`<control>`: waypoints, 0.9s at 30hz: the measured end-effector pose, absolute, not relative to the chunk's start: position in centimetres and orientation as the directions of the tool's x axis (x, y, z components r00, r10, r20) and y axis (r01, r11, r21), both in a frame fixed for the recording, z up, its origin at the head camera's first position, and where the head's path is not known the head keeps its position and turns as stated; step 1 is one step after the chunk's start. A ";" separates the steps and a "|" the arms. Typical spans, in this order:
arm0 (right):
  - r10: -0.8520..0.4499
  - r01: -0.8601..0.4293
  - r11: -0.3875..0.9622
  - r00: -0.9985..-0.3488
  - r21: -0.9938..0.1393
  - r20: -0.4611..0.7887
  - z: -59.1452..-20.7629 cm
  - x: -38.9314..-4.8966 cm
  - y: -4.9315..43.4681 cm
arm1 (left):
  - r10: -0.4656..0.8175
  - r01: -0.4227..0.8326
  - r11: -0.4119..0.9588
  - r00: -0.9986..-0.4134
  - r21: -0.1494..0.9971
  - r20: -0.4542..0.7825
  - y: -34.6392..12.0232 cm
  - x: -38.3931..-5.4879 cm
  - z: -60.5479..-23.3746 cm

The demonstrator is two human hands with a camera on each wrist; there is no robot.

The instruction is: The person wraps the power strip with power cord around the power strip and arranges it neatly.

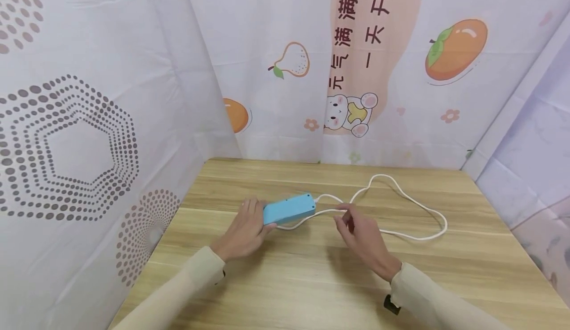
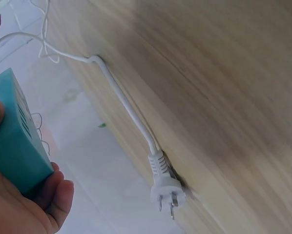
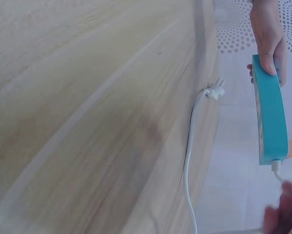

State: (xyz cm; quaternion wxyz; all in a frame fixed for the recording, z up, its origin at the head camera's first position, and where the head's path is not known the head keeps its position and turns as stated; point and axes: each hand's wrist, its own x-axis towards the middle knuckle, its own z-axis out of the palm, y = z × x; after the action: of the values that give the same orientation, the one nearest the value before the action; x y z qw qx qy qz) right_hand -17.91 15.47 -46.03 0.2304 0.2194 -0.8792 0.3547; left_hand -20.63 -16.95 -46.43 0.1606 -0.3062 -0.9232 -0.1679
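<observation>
My left hand (image 1: 247,228) grips one end of a long blue power strip (image 1: 289,208), thumb on the near side and fingers over the far side. In the left wrist view, the strip (image 2: 20,131) shows slots along one face. A white cord (image 1: 328,196) leaves its other end. My right hand (image 1: 362,236) hovers at that cord with loosely bent fingers, nothing seen gripped between them; its fingers (image 3: 282,214) are blurred in the right wrist view. The cord's pronged white plug (image 2: 166,190) lies on the table, hidden behind the strip and left hand in the head view.
The wooden table (image 1: 303,280) has the cord's wide loop (image 1: 438,216) spread over its right side. Printed white curtains (image 1: 276,117) hang behind the table and along both sides. A dark band (image 1: 392,304) is at the right sleeve's cuff.
</observation>
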 end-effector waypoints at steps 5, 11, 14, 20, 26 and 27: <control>-0.127 -0.455 0.683 -0.845 -0.572 0.520 -45.8 -18.1 15.7 | 0.517 0.627 0.747 -0.758 0.222 0.398 -16.7 -20.3 -46.5; -0.110 -0.443 0.695 -0.844 -0.567 0.525 -45.4 -18.4 16.1 | 0.534 0.646 0.736 -0.737 0.201 0.414 -16.5 -19.9 -46.6; -0.140 -0.448 0.690 -0.853 -0.569 0.502 -45.4 -18.5 16.1 | 0.533 0.639 0.741 -0.746 0.204 0.399 -16.6 -19.8 -46.7; -0.211 -0.492 0.587 -0.860 -0.643 0.465 -45.6 -18.3 15.5 | 0.549 0.629 0.739 -0.771 0.244 0.323 -16.1 -19.8 -47.0; -0.283 -0.577 0.551 -0.808 -0.602 0.516 -45.7 -18.0 14.6 | 0.570 0.646 0.731 -0.755 0.220 0.325 -14.8 -19.7 -47.1; -0.291 -0.590 0.554 -0.798 -0.587 0.527 -45.7 -17.9 14.5 | 0.563 0.642 0.733 -0.758 0.225 0.328 -14.7 -19.6 -47.1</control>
State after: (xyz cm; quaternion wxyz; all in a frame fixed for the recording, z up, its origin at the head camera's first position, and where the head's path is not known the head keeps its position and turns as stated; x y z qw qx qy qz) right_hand -17.94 14.54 -45.66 0.1883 0.2556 -0.8613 0.3968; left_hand -19.65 -14.70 -47.11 0.1195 -0.3264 -0.9232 -0.1642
